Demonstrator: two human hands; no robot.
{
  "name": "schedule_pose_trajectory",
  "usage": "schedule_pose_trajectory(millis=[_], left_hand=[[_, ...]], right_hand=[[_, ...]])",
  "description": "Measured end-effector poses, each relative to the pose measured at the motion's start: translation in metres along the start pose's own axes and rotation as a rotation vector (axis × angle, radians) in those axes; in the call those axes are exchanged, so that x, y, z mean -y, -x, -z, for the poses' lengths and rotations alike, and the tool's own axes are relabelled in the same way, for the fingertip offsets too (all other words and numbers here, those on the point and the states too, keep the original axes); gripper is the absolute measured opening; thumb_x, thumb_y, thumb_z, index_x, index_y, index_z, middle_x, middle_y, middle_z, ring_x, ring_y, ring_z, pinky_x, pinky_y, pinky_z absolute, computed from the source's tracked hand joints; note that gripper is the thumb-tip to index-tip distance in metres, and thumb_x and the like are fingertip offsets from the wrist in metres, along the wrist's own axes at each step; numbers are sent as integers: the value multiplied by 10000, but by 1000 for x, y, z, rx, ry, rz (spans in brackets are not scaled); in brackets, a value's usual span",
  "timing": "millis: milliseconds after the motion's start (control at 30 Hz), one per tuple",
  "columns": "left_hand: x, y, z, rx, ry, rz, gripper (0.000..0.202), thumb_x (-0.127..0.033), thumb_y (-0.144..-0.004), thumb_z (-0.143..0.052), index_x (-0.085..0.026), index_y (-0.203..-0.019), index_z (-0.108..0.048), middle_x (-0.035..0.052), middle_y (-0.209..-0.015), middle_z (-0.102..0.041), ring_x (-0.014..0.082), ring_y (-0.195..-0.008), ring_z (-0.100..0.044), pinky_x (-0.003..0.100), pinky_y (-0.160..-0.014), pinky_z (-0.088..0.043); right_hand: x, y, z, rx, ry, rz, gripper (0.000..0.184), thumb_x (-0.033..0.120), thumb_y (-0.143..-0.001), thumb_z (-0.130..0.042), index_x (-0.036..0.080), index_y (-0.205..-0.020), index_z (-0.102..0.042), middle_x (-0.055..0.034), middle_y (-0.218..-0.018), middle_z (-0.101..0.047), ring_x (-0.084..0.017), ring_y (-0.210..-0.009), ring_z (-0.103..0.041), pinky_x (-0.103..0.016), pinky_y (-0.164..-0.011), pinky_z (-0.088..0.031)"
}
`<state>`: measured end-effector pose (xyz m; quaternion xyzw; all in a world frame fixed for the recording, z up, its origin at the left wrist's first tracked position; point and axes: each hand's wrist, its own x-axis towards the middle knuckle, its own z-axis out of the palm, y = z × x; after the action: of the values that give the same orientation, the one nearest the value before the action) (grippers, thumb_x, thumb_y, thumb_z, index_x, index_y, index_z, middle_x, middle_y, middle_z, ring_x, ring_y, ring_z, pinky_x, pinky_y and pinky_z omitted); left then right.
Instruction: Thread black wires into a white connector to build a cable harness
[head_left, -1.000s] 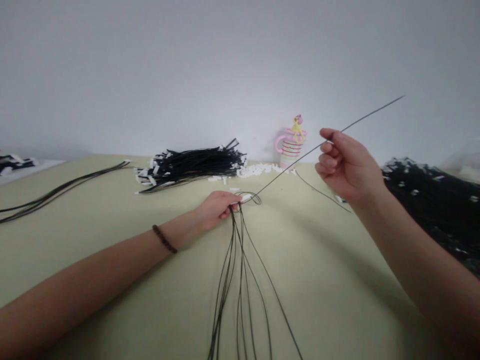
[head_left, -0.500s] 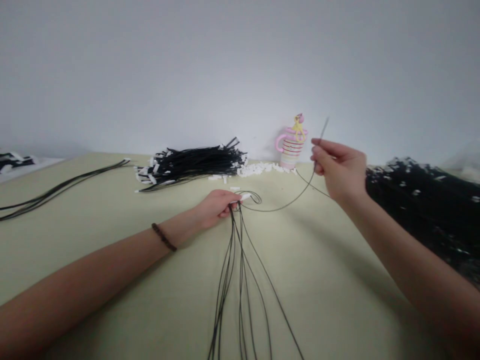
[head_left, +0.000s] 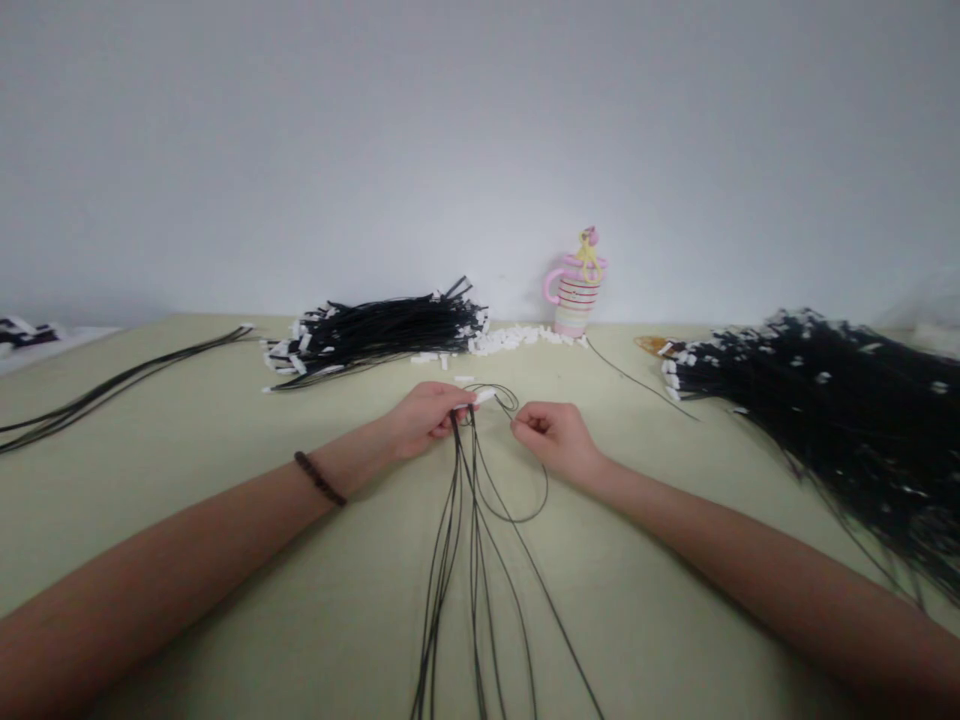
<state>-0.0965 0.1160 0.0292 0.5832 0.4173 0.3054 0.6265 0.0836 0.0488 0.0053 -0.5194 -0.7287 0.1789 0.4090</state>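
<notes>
Two hands low on the surface (head_left: 225,420): left hand (head_left: 429,416) fingers clamped on the black cord bunch (head_left: 465,530), right hand (head_left: 553,438) fingers pinched on a looped cord (head_left: 525,512) just beside.

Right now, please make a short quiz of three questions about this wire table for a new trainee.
1. True or false: the left hand pinches the gathered ends of the black wires that run toward the camera.
2. Which stands at the wall? A) pink striped cup B) glass bottle C) tape roll
3. Fill in: the right hand holds one thin wire that makes a ____ on the table.

Key: 1 true; 2 A; 3 loop.
</notes>
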Motion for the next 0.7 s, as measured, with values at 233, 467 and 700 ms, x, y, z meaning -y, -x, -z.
schedule_pose_trajectory(millis=[233,467,700], left_hand=[[-1,0,0,6,-7,6,198,-291,-650,-619,-106,-617,-558,-35,-494,-420,14,-367,-261,180,-351,-101],[-1,1,-1,10,-25,6,176,-278,-666,-595,-118,-606,-550,-33,-501,-412,19,-374,-267,178,-349,-113],[2,-1,1,20,-36,-10,179,-288,-659,-598,-121,-613,-553,-30,-506,-421,23,-378,-272,176,-348,-109]], right_hand=[[0,-1,1,-14,10,-30,173,213,-699,-453,122,-581,-541,19,-521,-472,-71,-497,-399,-178,-483,-290],[-2,-1,1,-3,25,-13,178,214,-717,-444,125,-598,-542,17,-534,-475,-76,-512,-405,-182,-499,-294],[-1,-1,2,47,29,19,188,193,-743,-415,131,-607,-528,17,-542,-483,-83,-529,-424,-186,-508,-292]])
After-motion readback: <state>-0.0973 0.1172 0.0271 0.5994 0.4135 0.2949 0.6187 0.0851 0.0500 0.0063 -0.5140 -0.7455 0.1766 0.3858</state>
